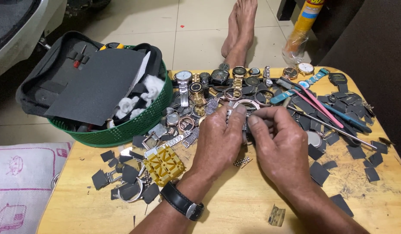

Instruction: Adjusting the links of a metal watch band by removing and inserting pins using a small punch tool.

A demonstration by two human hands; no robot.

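Observation:
My left hand (220, 141) and my right hand (280, 145) meet over the middle of a wooden table (235, 203). Together they pinch a silver metal watch case with its bracelet (243, 105), held just above the tabletop. The left thumb and the right forefinger press on the band below the round case. A black watch sits on my left wrist (182, 201). A short loose piece of metal band (242, 161) lies on the table under my hands.
Several watches (217, 78) and dark scrap pieces crowd the table's far half. A green basket (122, 130) holding a black tool pouch and cotton stands at the left. A yellow plastic watch holder (163, 164) lies beside it. Brushes and thin tools (321, 108) rest at the right. Bare feet (240, 30) lie beyond the table.

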